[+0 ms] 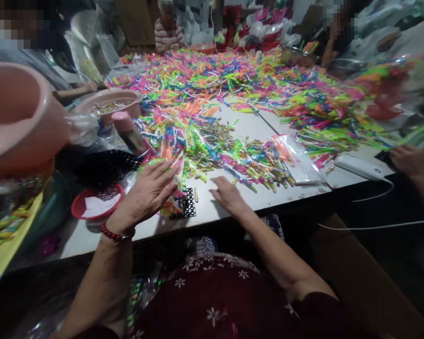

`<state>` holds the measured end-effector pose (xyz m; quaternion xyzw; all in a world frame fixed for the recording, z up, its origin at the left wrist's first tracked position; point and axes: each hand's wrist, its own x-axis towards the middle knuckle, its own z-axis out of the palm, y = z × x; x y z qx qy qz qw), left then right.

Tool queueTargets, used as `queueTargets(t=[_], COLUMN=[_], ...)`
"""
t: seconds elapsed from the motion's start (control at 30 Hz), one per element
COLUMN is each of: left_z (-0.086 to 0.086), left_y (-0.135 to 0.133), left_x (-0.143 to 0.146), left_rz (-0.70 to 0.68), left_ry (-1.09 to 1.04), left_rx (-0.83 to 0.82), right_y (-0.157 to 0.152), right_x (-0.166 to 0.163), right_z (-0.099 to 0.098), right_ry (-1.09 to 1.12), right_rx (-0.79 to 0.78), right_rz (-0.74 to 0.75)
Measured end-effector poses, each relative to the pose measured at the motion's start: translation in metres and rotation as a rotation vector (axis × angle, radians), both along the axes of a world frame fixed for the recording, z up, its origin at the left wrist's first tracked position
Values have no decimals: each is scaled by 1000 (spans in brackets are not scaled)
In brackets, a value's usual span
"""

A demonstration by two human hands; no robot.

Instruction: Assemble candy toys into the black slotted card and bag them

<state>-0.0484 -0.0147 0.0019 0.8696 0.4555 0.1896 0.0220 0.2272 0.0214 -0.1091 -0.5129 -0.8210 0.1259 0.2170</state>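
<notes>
My left hand (151, 190), with a red bead bracelet on its wrist, lies flat with fingers stretched over a bundle of neon strips and a black perforated tray (190, 203). What lies under its palm is hidden. Just right of the tray, a small gold-coloured tube (196, 194) rests on the white table (212, 214). My right hand (229, 195) is low over the table, thumb and fingers apart, holding nothing visible. Beyond both hands spreads a heap of neon strips with small patterned tube ends (240, 160).
A red bowl (78, 212) with white paper, black perforated trays (102, 165), a pink-capped bottle (123, 123) and pink basins (53, 127) stand left. Clear plastic bags (302, 165) and a white corded device (358, 168) lie right. Another person's hand (410, 157) is at far right.
</notes>
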Motion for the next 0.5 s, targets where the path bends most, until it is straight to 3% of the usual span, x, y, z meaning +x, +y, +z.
queueTargets(t=[0.1, 0.17, 0.27, 0.33, 0.5], left_z=[2, 3, 4, 5, 6], left_y=[-2, -3, -4, -6, -8], left_x=[-2, -4, -5, -3, 3], left_rz=[8, 14, -9, -7, 45], left_ry=[-29, -47, -71, -79, -39], left_rx=[-18, -29, -48, -55, -58], right_y=[5, 7, 7, 4, -12], right_x=[58, 84, 94, 84, 18], right_z=[-5, -7, -7, -5, -5], right_ry=[-225, -355, -420, -328, 329], right_rx=[22, 8, -6, 1, -172], right_rz=[-349, -431, -413, -375, -47])
